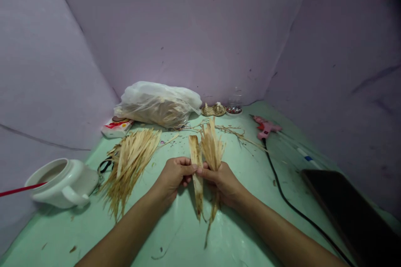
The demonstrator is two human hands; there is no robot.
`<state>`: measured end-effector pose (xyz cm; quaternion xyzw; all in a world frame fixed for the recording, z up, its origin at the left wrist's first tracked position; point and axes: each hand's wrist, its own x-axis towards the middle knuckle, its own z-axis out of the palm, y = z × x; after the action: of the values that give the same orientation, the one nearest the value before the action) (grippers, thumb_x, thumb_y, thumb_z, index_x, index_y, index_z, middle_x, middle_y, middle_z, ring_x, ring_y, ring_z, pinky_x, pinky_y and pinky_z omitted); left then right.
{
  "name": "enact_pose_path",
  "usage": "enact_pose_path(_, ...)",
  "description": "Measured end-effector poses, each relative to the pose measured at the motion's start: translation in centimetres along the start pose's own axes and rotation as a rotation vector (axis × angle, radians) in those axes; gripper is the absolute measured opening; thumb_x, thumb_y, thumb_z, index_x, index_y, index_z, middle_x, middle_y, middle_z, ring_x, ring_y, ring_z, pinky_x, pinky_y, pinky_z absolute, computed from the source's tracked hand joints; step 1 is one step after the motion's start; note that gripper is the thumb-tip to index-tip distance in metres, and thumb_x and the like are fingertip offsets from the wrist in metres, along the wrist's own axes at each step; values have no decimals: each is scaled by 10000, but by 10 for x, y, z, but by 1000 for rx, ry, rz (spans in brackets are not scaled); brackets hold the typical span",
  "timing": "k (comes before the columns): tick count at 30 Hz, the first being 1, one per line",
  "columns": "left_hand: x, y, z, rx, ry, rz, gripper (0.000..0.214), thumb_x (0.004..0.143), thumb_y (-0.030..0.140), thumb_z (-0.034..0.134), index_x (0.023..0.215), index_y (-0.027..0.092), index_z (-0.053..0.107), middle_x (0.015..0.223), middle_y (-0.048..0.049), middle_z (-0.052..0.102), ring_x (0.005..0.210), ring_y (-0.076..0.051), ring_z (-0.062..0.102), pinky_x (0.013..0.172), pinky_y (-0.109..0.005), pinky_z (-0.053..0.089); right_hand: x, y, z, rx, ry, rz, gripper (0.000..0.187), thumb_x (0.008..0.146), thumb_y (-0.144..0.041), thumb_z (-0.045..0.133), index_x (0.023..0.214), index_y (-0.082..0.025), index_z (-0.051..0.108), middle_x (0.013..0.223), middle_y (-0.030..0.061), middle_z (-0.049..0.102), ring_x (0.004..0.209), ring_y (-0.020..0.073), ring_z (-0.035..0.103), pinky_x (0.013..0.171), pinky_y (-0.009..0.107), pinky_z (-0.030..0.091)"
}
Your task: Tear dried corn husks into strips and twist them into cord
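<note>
My left hand (178, 175) is closed, pinching the left edge of a broad dried husk strip (196, 183) between thumb and fingers. The strip stands nearly upright, pale with brown staining. My right hand (224, 183) is closed round a bundle of dried husk strips (213, 148), whose split ends fan out above the fist and whose thin tails hang below. Its thumb tip meets the broad strip close to the left thumb. Left of my hands lies a larger pile of dried strips (134, 154).
A white ceramic pot (70, 187) with a red stick (21, 190) lies at the left. Behind are a plastic bag (159, 104), a small box (117, 127), woven pieces (213, 110) and a bead container (234, 110). At right are a pink glue gun (266, 127), its cord and a dark flat object (347, 212).
</note>
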<state>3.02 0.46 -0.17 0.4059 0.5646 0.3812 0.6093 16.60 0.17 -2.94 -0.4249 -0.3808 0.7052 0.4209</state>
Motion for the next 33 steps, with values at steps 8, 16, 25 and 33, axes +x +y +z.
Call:
enact_pose_path(8,-5,-8,1,-27,-82,-5,188,540,296,623,585,149,514,383,66,393,355,-38,301,351,-178,164,-3,-5,4,-35,-4,37,424,529,-369,764,564,-167,393,436,-95,295,380,16,222,370,196,113)
enact_pose_path(16,-3,-9,-2,-85,-186,4,247,544,327,631,664,125,553,410,71,383,373,-32,276,364,-182,134,-1,2,1,18,-89,45,389,571,-374,751,595,-158,429,433,-90,306,374,13,208,365,194,107)
enact_pose_path(25,-2,-9,-5,-93,-151,17,285,513,338,681,611,148,492,418,77,370,371,-29,276,369,-181,123,0,1,-2,68,-81,74,395,569,-345,761,599,-165,411,428,-107,249,372,6,163,347,170,86)
enact_pose_path(33,3,-7,-11,-56,-52,5,265,507,300,668,534,165,441,372,78,370,340,-21,265,363,-174,119,3,-4,-3,227,-77,101,271,611,-334,721,649,-135,542,547,-6,524,453,73,468,416,181,374)
